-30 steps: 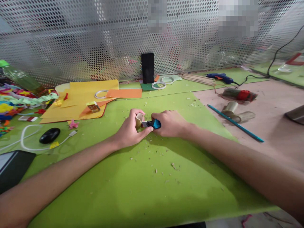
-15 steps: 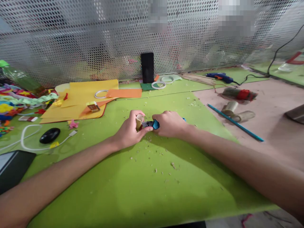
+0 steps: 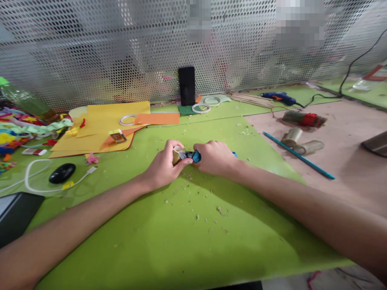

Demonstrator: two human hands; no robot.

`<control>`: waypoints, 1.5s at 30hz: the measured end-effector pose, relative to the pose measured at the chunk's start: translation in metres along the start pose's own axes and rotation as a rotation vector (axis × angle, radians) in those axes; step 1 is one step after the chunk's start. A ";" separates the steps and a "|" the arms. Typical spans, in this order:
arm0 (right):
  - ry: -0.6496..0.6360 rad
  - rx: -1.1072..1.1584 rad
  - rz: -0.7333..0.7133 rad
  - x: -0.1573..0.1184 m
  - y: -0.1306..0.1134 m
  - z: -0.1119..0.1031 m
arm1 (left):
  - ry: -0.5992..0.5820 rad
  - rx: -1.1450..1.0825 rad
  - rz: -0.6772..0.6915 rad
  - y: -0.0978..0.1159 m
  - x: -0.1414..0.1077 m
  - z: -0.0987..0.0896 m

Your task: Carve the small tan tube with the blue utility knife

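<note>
Between its thumb and fingers, my left hand grips a short, pale, hollow tube, which looks like cut bamboo; part of it is hidden by the fingers. My right hand is closed round the blue handle of a utility knife. The knife's blade points left and meets the tube's open end. My left thumb reaches toward the front of the handle, just below the blade. Small pale shavings are scattered over the green table top around and below both hands.
Yellow paper sheets, a black mouse and a white cable lie to the left. A phone leans on the perforated metal screen. Right are a blue pencil-like stick, hollow tube pieces and a glue gun.
The knife blade has shifted slightly left, further over the tube's rim. Both hands keep their grips, and the whole view has drifted a little.
</note>
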State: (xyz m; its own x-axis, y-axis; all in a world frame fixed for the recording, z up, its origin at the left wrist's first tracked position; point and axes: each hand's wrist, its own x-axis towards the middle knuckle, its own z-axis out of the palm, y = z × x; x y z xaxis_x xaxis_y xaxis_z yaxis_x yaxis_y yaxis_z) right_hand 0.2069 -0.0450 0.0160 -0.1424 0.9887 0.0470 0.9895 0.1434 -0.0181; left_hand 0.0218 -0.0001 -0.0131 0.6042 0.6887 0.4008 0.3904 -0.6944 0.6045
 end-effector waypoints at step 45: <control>0.002 -0.025 0.005 0.000 -0.003 0.001 | -0.084 -0.134 -0.089 -0.001 0.000 -0.002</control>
State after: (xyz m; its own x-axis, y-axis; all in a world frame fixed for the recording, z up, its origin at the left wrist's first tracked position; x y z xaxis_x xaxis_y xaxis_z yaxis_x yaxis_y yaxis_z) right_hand 0.2042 -0.0450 0.0152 -0.1379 0.9892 0.0494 0.9905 0.1377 0.0066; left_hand 0.0205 0.0009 -0.0123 0.6296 0.7224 0.2860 0.3525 -0.5937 0.7234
